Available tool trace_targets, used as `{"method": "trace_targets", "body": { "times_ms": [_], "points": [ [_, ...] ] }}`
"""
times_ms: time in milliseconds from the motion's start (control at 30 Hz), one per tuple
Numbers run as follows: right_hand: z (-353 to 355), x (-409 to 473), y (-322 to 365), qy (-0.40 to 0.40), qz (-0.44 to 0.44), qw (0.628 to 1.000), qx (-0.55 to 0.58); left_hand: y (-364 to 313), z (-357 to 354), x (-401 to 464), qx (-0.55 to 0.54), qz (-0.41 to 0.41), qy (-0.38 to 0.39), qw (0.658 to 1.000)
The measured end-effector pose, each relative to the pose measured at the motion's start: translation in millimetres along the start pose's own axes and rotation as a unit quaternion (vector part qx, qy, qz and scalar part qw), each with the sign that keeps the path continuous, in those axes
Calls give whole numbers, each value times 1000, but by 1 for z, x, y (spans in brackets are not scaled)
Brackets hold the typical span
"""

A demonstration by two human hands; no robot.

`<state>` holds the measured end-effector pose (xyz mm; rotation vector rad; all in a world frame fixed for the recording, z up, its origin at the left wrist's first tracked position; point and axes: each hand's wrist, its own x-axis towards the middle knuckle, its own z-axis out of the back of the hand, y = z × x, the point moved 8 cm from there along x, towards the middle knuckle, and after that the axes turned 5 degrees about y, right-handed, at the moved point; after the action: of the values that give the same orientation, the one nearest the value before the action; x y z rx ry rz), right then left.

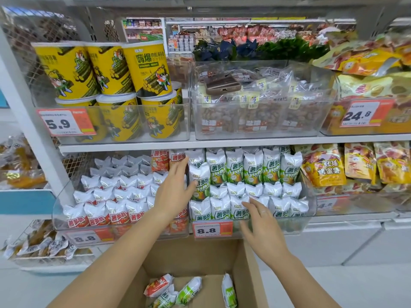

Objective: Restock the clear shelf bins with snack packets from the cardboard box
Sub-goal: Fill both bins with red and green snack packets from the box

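Grip, left hand (175, 192): fingers straight and spread, holding nothing, laid against the seam between the two lower bins, fingertips touching a red packet (178, 157) at 12 o'clock.
Grip, right hand (260, 223): fingers straight and relaxed, holding nothing, tips resting on the front row of green packets (240, 213) at 11 o'clock of the palm.
Step in hand, judged: straightening and pressing rows already shelved, not carrying stock.
Green-packet bin (309, 210): clear, lower shelf, at 1 o'clock of the right hand; rows upright, closely packed, price tag 8.8 (212, 229) on the front lip.
Red-packet bin (58, 210): clear, at 9 o'clock of the left hand; rows leaning back, bare space at the rear.
Cardboard box (251, 270): open, at 6 o'clock beneath both forearms, well apart from either grip; a few loose packets (189, 290) on its floor, red and green mixed.
Next move, judged: lower one hand to 6 o'clock into the box, pinch a packet, match colour to bin, stand it upright in a gap.
Upper shelf, 12 o'clock: yellow tubs (146, 67), clear bin of nut packets (262, 116).
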<state>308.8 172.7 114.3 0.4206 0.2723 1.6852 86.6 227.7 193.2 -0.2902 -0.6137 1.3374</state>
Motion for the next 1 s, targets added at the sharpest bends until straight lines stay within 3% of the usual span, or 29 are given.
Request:
{"method": "trace_targets", "body": {
  "times_ms": [333,533,733,933,1000],
  "points": [
    [19,-33,30,-35,79,995,57,28,10,-81,-110,-15,-34,993],
    [-69,-70,60,192,117,974,-19,114,-54,-170,-53,89,126,987],
    [-180,-100,48,376,69,919,-93,196,-121,-236,-19,222,267,938],
    [-274,-118,22,474,-21,880,-37,252,-202,-293,42,304,394,866],
    [-299,-123,10,484,-71,872,2,266,-226,-303,109,293,442,841]
  ]
}}
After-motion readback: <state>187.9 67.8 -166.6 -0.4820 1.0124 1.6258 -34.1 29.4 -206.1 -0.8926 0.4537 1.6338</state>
